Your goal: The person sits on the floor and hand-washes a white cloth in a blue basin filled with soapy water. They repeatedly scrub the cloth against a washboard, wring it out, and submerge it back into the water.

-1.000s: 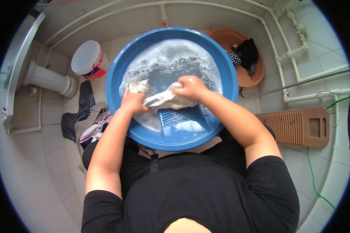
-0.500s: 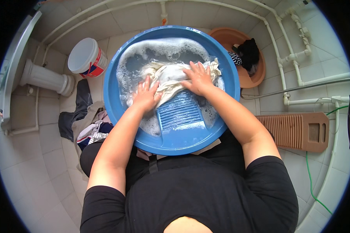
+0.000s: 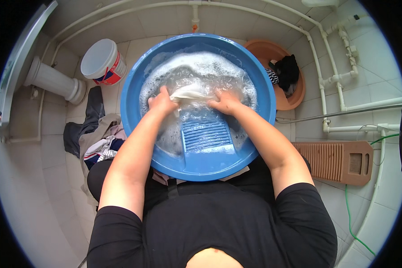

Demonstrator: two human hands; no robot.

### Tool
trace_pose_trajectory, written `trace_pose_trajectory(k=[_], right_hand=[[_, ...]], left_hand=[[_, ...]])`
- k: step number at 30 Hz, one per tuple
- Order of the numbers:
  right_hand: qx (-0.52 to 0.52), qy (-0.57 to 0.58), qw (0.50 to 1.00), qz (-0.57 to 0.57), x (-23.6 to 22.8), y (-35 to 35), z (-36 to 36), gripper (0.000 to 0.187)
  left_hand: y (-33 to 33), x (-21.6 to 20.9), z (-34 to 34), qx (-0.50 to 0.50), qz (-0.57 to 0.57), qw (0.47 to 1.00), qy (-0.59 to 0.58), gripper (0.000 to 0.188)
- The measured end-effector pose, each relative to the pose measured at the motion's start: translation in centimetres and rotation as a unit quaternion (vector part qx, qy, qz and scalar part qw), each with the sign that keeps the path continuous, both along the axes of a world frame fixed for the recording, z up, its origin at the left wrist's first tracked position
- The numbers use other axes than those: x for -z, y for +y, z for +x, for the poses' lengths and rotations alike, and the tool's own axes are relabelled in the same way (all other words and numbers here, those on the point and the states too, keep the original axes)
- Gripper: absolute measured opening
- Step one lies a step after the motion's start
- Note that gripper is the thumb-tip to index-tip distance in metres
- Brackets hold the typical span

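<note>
A large blue washtub (image 3: 205, 172) holds foamy water, with a ridged washboard (image 3: 206, 136) moulded into its near wall. A wet, off-white cloth (image 3: 191, 92) stretches between my hands just past the ridges, mostly under the water. At its left end, my left hand (image 3: 163, 102) is closed on the fabric, the thumb on top. My right hand (image 3: 226, 102) grips the right end, its fingertips under the suds. White foam (image 3: 205, 59) rings the far side of the tub.
Back left stands a white bucket (image 3: 98, 59). Clothes (image 3: 103, 134) lie in a pile on the floor to the left. An orange basin (image 3: 291, 102) with dark clothes sits back right, and a brown washboard (image 3: 328, 161) lies at the right beside pipes (image 3: 319, 71) and a green hose (image 3: 350, 214).
Both hands have gone from lying spread on the bunched cloth to gripping its ends. The cloth has sunk into the water, and the foam has shifted and churned.
</note>
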State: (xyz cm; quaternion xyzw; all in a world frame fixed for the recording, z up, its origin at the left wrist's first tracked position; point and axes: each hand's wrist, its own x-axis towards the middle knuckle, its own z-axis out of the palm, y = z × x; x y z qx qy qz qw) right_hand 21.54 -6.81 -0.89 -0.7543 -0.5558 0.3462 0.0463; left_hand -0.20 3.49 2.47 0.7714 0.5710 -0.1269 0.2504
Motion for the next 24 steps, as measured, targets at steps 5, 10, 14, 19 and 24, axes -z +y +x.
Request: trace_pose_trajectory(k=[5, 10, 14, 19, 24], right_hand=[[0.133, 0.123, 0.975, 0.126, -0.6, -1.9, 0.2, 0.053], [0.363, 0.406, 0.839, -0.009, -7.6, -1.9, -1.1, 0.067], [0.473, 0.523, 0.709, -0.007, -10.5, -0.9, -1.7, 0.067], [0.17, 0.705, 0.666, 0.175, -6.7, -0.5, -2.8, 0.055], [0.268, 0.869, 0.409, 0.075, -8.4, -2.6, -3.5, 0.059]], left_hand=[[1.3, 0.6, -0.9, -0.061, -0.096, 0.966, -0.232, 0.038], [-3.5, -5.1, 0.0, -0.072, -0.155, 0.771, -0.613, 0.028], [-6.3, -8.9, 0.6, -0.004, -0.174, 0.658, -0.733, 0.037], [-8.0, -12.1, 0.9, -0.059, -0.414, 0.427, -0.801, 0.039], [-7.8, -8.9, 0.4, -0.141, -0.464, 0.313, -0.817, 0.035]])
